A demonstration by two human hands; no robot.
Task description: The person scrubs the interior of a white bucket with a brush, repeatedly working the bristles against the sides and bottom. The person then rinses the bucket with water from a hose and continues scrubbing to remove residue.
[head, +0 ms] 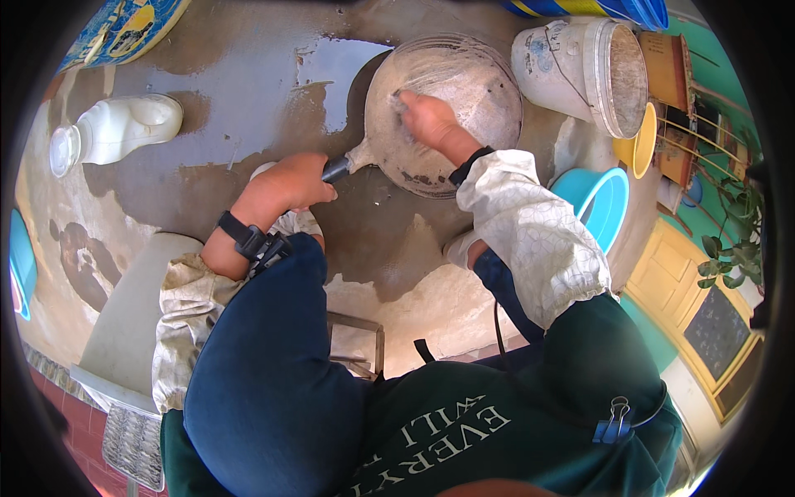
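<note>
My left hand (290, 184) is wrapped around the black grip (336, 170) of a large round wok (475, 77), holding it tilted just over the wet floor. Greyish, streaked residue with dark patches covers the side of the wok that faces me. My right hand (430, 122) presses on this surface, left of its middle, with the fingers curled together. A small grey scrubber (396, 98) seems to stick out at the fingertips; it is blurred and mostly hidden by the hand.
A white plastic jug (130, 127) lies at the left on the wet concrete floor (248, 118). Close to the wok's right rim is a dirty white bucket (559, 68). A turquoise basin (581, 189) sits by my right forearm. Between my legs appears a wooden stool frame (380, 338).
</note>
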